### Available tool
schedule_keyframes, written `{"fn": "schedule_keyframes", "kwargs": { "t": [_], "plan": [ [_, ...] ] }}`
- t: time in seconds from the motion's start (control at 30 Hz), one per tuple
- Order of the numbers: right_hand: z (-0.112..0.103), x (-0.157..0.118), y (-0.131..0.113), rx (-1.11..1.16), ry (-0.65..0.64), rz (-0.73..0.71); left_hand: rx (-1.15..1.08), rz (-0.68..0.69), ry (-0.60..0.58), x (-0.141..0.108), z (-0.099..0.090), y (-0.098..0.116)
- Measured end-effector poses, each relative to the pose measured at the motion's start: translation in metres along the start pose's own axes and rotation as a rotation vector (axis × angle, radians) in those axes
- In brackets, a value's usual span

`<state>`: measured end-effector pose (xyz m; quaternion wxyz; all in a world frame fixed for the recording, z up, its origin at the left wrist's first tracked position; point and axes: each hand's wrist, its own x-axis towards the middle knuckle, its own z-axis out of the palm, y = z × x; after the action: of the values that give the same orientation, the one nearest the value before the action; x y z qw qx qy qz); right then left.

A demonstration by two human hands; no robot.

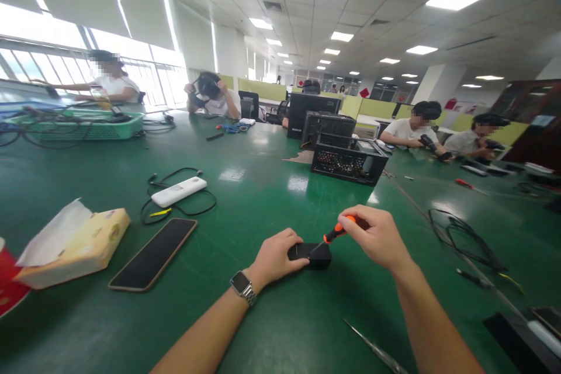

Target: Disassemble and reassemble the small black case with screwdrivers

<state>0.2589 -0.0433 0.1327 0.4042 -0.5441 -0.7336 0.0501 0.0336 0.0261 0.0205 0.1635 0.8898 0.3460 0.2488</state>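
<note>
A small black box point(321, 257) lies on the green table point(184, 327). My left hand point(276, 257), with a watch point(241, 284) on its wrist, grips the left part of the box between thumb and fingers. In my right hand point(372, 231) is an orange and black screwdriver point(336, 230), its handle pinched between thumb and fingers. The shaft slants down to the left, its tip at the top of the box. A second thin metal tool point(372, 347) lies on the table near my right forearm.
Leftward are a phone point(153, 254), a white power bank point(179, 191) with cable, a tissue pack point(83, 245) and a green basket point(87, 125). Black computer cases point(348, 160) stand ahead. Cables point(468, 239) and another screwdriver point(464, 184) lie rightward. Several people sit around.
</note>
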Motion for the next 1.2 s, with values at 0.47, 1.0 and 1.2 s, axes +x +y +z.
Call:
{"fn": "schedule_keyframes", "kwargs": {
  "t": [0.47, 1.0, 1.2],
  "plan": [
    [-0.0009, 0.0, 0.0007, -0.056, -0.04, -0.022, 0.006, -0.001, 0.002, -0.0006, 0.0008, -0.0003],
    [-0.0031, -0.0013, -0.0038, -0.068, -0.083, -0.06, 0.018, 0.009, 0.011, -0.0009, 0.002, -0.0011],
    [-0.0059, -0.0037, -0.0077, -0.051, -0.134, -0.065, 0.023, -0.003, -0.004, -0.0007, 0.0003, 0.0012]
  ]
}}
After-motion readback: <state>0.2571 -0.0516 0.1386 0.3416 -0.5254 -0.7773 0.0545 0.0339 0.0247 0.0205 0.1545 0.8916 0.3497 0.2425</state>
